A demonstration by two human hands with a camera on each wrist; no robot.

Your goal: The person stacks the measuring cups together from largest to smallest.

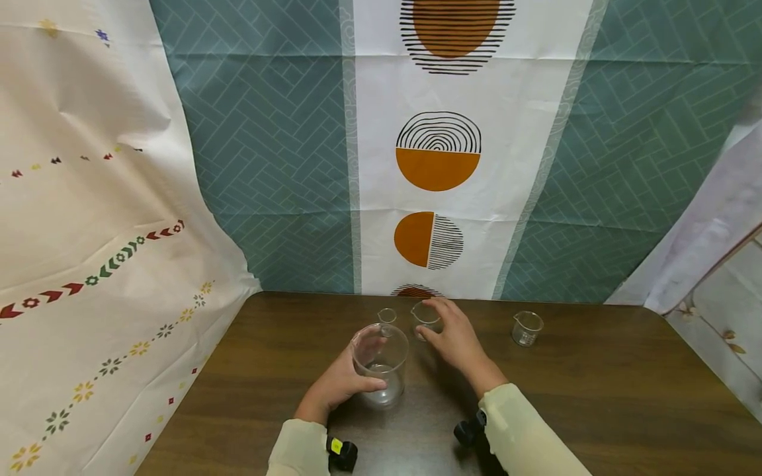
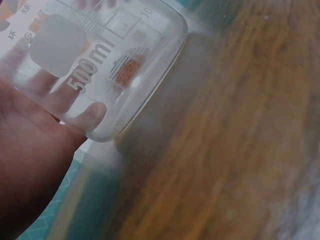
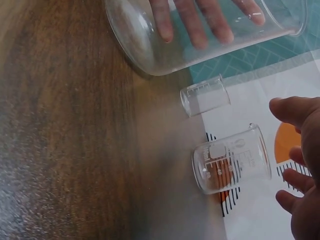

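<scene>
My left hand point(image 1: 337, 385) grips a large clear glass beaker point(image 1: 387, 395) from its left side, thumb in front and fingers behind. In the left wrist view the beaker point(image 2: 92, 65) carries a white "500ml" mark, and its base is close over the wooden table. My right hand point(image 1: 460, 340) reaches to a medium glass beaker point(image 3: 232, 162) that stands upright with a graduated scale. Thumb and fingers are spread near its rim, with a gap showing in the right wrist view. A smaller beaker point(image 3: 205, 96) stands between the medium and large ones.
Farther right on the brown wooden table point(image 1: 595, 396) stands another small beaker point(image 1: 526, 330) with a spout. A patterned curtain point(image 1: 286, 165) hangs right behind the table's back edge, and a white cloth point(image 1: 119, 264) drapes along the left side.
</scene>
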